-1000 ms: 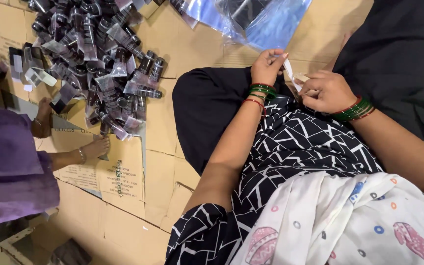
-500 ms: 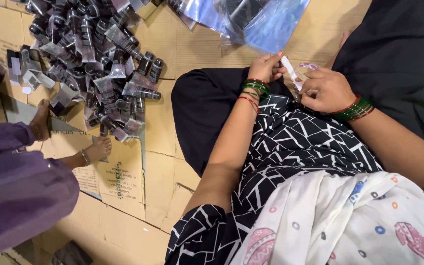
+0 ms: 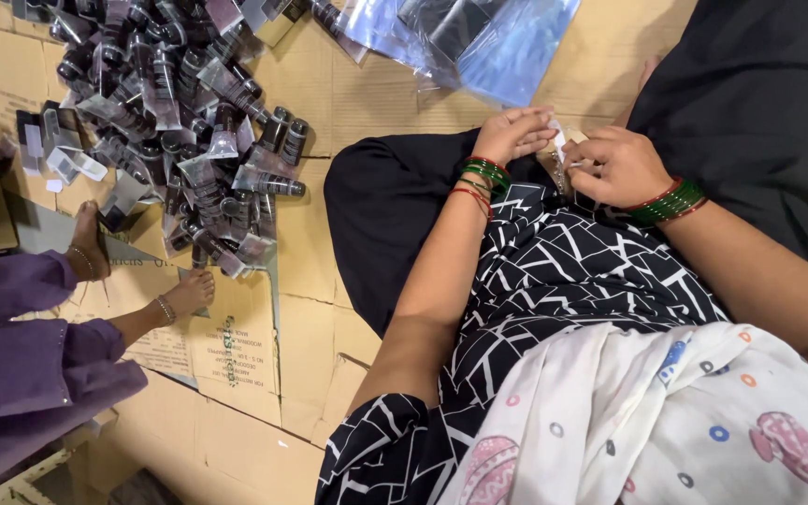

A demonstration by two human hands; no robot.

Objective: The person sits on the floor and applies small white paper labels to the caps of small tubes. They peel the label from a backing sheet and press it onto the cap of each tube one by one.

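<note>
Upper centre of frame: left hand (image 3: 514, 131) and right hand (image 3: 617, 166) pinch a small white packet (image 3: 561, 150) between them, mostly hidden by fingers; kind unclear. Upper left: heap of dark glossy tubes (image 3: 175, 122) on flattened cardboard (image 3: 310, 309). Blue plastic bags (image 3: 479, 37) cut off at top.

Open cardboard floor (image 3: 310, 252) between the black-clad knee (image 3: 376, 215) and the heap of dark tubes (image 3: 180, 140): room to reach there. Beyond the hands, blocked by plastic bags (image 3: 479, 37) lying just ahead. To the left, past the tubes, crowded by another person's bare feet (image 3: 133, 281) and purple trousers (image 3: 21, 355).
</note>
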